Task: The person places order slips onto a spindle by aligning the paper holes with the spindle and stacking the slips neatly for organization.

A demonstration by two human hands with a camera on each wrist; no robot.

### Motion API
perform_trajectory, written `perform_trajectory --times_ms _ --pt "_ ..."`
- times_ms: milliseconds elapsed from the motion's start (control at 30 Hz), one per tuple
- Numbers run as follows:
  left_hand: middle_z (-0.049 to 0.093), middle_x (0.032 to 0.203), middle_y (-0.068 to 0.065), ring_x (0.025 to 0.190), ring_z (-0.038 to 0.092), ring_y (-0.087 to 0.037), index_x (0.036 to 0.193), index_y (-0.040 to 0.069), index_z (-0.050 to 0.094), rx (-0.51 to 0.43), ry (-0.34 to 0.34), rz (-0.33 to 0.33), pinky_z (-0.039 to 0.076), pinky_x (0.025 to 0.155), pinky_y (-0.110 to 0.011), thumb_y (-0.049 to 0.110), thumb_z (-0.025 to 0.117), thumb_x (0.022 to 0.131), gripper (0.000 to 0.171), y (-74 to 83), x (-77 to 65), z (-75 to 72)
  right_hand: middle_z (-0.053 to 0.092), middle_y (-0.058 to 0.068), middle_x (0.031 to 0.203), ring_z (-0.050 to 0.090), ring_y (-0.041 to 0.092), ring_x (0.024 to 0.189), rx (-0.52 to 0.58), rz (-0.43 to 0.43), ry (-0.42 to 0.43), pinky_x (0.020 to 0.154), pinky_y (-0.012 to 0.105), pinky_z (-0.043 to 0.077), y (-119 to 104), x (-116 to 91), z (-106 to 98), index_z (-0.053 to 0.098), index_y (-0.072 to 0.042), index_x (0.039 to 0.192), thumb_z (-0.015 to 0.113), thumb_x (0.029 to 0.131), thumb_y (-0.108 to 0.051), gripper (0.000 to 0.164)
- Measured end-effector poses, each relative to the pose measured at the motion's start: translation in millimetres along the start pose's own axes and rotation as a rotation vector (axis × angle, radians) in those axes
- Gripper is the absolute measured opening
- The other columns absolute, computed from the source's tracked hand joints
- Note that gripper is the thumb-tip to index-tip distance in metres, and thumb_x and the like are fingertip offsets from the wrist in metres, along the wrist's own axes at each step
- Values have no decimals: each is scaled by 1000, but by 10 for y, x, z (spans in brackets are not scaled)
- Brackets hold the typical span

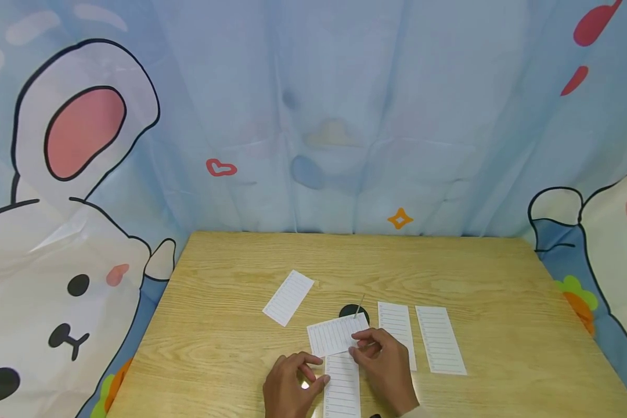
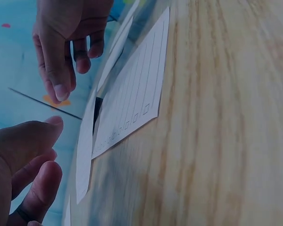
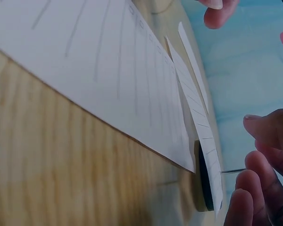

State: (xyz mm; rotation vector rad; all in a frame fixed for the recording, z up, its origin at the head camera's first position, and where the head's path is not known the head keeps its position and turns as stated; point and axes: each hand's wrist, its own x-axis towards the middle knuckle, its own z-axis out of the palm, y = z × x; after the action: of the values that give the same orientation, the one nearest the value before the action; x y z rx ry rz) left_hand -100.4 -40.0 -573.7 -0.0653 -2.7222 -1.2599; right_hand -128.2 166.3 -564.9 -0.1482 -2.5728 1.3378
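A lined white paper card (image 1: 334, 337) lies crosswise over the top end of another lined card (image 1: 342, 386) that lies lengthwise. The crosswise card partly covers a round black base (image 1: 349, 310). A thin stick (image 1: 361, 303) rises at a slant by that base; its lower end is hidden. My left hand (image 1: 292, 383) hovers left of the two cards, its thumb and fingers apart with nothing between them. Over the right side of the crosswise card is my right hand (image 1: 384, 366), fingers loosely bent. In the left wrist view, the right hand (image 2: 68, 42) holds nothing.
Two more lined cards, one nearer (image 1: 401, 334) and one farther right (image 1: 441, 341), lie side by side right of the right hand. Another card (image 1: 288, 297) lies slanted at the left. A patterned curtain (image 1: 334, 191) hangs behind the wooden table (image 1: 214, 325).
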Motion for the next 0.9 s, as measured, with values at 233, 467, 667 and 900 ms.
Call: perform_trajectory --times_ms 233,467,667,900 --pt "62 69 24 70 44 5 96 36 77 0 -40 24 37 61 -15 34 97 71 32 -70 -60 -31 72 -4 84 61 -2 66 14 30 -33 64 20 53 4 -77 38 79 -20 93 94 74 -4 29" --pt "62 71 25 70 40 8 99 36 76 1 -96 45 36 61 -14 39 98 70 36 -98 -109 -38 71 -7 81 57 -2 65 -39 38 -78 64 20 50 -1 -124 50 79 -22 92 96 70 -2 34" --pt "62 70 25 69 38 10 98 34 76 15 -139 64 34 60 -12 38 99 68 38 -121 -135 -35 61 -8 73 48 0 63 -111 58 -134 62 21 44 -9 -171 64 79 -23 92 97 67 -2 37" --pt "60 68 26 68 38 9 94 35 75 42 -173 62 34 59 -13 36 99 67 37 -123 -152 -25 67 -11 81 48 1 64 -142 88 -167 61 22 42 2 -230 74 79 -24 93 97 68 -5 36"
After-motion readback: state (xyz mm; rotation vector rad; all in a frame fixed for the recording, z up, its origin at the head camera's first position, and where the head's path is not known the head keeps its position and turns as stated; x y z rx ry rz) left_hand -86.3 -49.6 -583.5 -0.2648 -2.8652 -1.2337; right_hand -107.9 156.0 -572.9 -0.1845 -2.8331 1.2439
